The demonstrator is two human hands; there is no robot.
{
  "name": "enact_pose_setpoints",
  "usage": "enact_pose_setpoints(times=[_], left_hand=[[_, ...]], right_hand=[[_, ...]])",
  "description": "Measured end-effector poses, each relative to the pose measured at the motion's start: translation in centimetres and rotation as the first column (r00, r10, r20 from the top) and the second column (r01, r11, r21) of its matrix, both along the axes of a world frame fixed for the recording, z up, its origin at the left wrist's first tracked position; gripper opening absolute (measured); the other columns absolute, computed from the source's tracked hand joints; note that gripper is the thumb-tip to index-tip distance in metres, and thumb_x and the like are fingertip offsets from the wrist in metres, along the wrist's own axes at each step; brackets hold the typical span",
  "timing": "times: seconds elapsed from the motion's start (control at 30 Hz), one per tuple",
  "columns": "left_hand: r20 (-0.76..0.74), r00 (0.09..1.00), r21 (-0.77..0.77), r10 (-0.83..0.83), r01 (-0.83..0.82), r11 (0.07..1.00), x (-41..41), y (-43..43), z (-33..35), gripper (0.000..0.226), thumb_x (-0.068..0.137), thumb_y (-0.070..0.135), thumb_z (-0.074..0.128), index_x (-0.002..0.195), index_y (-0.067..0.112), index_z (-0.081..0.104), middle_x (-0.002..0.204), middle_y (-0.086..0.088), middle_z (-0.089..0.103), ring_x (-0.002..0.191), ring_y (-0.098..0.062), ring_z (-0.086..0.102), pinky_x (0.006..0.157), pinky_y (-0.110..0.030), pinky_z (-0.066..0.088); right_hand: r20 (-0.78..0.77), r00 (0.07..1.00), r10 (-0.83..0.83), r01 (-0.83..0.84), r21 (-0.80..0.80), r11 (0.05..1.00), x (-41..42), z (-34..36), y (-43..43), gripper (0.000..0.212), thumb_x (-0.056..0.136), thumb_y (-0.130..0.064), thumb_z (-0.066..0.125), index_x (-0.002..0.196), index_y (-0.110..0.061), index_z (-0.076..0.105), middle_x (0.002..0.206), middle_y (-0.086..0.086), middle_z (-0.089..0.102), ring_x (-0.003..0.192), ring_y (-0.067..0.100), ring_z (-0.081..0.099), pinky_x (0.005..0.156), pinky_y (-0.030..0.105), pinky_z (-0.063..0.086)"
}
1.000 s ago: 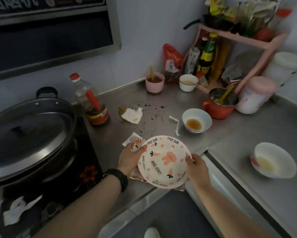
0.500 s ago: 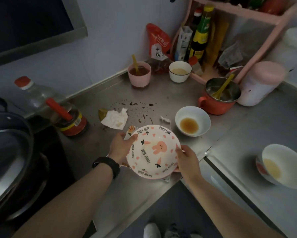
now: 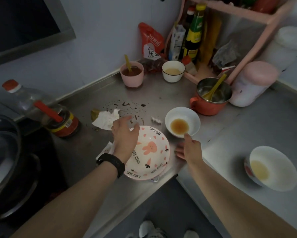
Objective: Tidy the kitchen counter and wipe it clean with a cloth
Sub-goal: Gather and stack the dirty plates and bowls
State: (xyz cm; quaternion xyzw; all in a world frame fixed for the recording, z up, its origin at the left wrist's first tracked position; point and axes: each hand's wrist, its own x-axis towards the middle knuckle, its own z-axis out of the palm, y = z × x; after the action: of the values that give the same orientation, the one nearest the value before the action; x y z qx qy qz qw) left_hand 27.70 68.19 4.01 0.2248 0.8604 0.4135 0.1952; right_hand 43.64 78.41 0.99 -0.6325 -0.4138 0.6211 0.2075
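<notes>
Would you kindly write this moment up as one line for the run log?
left hand: open, over rabbit bowl | right hand: open, beside sauce bowl | rabbit bowl: on counter | spill: unwiped

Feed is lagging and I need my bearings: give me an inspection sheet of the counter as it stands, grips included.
Surface: steel counter, spattered with dark sauce drops.
Job's things: rabbit bowl rests near the counter edge; small white bowl with brown sauce beside it; no cloth seen.
Clutter: crumpled tissue, paper scrap, pink cup, orange pot with spoon, larger white bowl at right.
Grips: left grip open over the rabbit bowl, holding nothing; right grip open, thumb by the small white bowl, contact unclear.
Cables: nothing seen.
Surroundings: oil bottle and pan lid at left, pink rack in the corner.
</notes>
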Motion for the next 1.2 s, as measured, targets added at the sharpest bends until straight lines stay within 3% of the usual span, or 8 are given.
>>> enact_pose_setpoints(times=[0.2, 0.37, 0.53, 0.7, 0.83, 1.03, 1.13, 1.2], left_hand=[[0.101, 0.982, 0.092, -0.161, 0.152, 0.984, 4.0, 4.0, -0.1, 0.039, 0.095, 0.02, 0.051, 0.133, 0.016, 0.048, 0.137, -0.004, 0.047, 0.126, -0.017, 0.045, 0.107, -0.032, 0.036], [0.201, 0.969, 0.069, -0.142, 0.131, 0.989, 5.3, 6.2, 0.1, 0.044, 0.096, 0.023, 0.05, 0.138, 0.011, 0.045, 0.136, -0.007, 0.051, 0.125, -0.019, 0.048, 0.096, -0.023, 0.034], [0.325, 0.943, 0.132, -0.077, 0.036, 0.991, 4.9, 5.9, 2.1, 0.047, 0.094, 0.037, 0.051, 0.138, 0.021, 0.044, 0.124, -0.007, 0.059, 0.111, -0.025, 0.06, 0.095, -0.041, 0.051], [0.341, 0.938, 0.189, -0.056, -0.01, 0.982, 4.2, 2.9, 4.8, 0.04, 0.096, 0.018, 0.049, 0.136, 0.021, 0.048, 0.122, -0.007, 0.058, 0.105, -0.026, 0.062, 0.06, -0.029, 0.06], [0.395, 0.918, 0.175, 0.03, -0.107, 0.979, 3.9, -1.1, 5.1, 0.043, 0.092, 0.001, 0.048, 0.132, 0.016, 0.051, 0.118, -0.01, 0.062, 0.099, -0.026, 0.065, 0.063, -0.038, 0.062], [0.445, 0.888, 0.081, 0.118, -0.171, 0.982, 4.3, -6.8, 3.0, 0.037, 0.088, -0.001, 0.053, 0.115, 0.024, 0.051, 0.107, -0.007, 0.065, 0.093, -0.027, 0.069, 0.065, -0.04, 0.062], [0.364, 0.919, -0.007, 0.149, -0.158, 0.987, 4.4, -8.4, 1.1, 0.038, 0.082, 0.001, 0.054, 0.111, 0.026, 0.056, 0.105, -0.002, 0.068, 0.093, -0.024, 0.069, 0.074, -0.042, 0.06], [0.24, 0.96, -0.101, 0.145, -0.123, 0.987, 4.5, -8.9, 0.4, 0.037, 0.079, 0.006, 0.056, 0.11, 0.027, 0.059, 0.103, 0.003, 0.066, 0.097, -0.02, 0.064, 0.082, -0.033, 0.053]], right_hand=[[-0.044, 0.999, 0.01, -0.012, -0.049, 0.999, -0.3, -1.2, 2.8, 0.032, 0.096, -0.025, 0.044, 0.122, -0.006, 0.047, 0.103, 0.02, 0.066, 0.076, 0.029, 0.07, 0.069, 0.04, 0.061], [-0.042, 0.999, 0.033, -0.033, 0.016, 0.999, 0.6, -0.1, 3.9, 0.023, 0.095, -0.016, 0.041, 0.115, -0.008, 0.048, 0.075, 0.011, 0.064, 0.059, 0.02, 0.062, 0.061, 0.033, 0.056], [0.011, 0.981, 0.195, -0.192, 0.229, 0.954, 1.7, 2.4, 3.4, 0.02, 0.097, -0.023, 0.041, 0.11, -0.014, 0.052, 0.078, 0.005, 0.067, 0.053, 0.015, 0.058, 0.058, 0.029, 0.051], [0.084, 0.907, 0.413, -0.41, 0.399, 0.82, 1.2, 4.9, 1.2, 0.024, 0.1, -0.03, 0.04, 0.111, -0.014, 0.053, 0.084, 0.002, 0.066, 0.06, 0.008, 0.059, 0.051, 0.017, 0.043], [0.244, 0.802, 0.545, -0.595, 0.396, 0.699, 0.4, 5.4, -1.0, 0.016, 0.098, -0.027, 0.037, 0.11, -0.016, 0.038, 0.081, 0.001, 0.069, 0.069, 0.012, 0.066, 0.056, 0.029, 0.05], [0.647, 0.483, 0.59, -0.874, 0.315, 0.371, -0.5, 3.9, -3.3, 0.017, 0.094, -0.03, 0.041, 0.103, -0.016, 0.045, 0.084, -0.004, 0.059, 0.071, 0.017, 0.059, 0.059, 0.031, 0.046], [0.718, 0.432, 0.545, -0.899, 0.298, 0.321, -1.1, 2.9, -4.6, 0.018, 0.092, -0.027, 0.041, 0.107, -0.016, 0.044, 0.091, 0.0, 0.065, 0.078, 0.023, 0.065, 0.069, 0.037, 0.053], [0.735, 0.43, 0.524, -0.901, 0.314, 0.298, -1.3, 2.3, -5.1, 0.021, 0.093, -0.026, 0.038, 0.112, -0.017, 0.042, 0.09, -0.001, 0.067, 0.075, 0.022, 0.066, 0.072, 0.037, 0.055]])
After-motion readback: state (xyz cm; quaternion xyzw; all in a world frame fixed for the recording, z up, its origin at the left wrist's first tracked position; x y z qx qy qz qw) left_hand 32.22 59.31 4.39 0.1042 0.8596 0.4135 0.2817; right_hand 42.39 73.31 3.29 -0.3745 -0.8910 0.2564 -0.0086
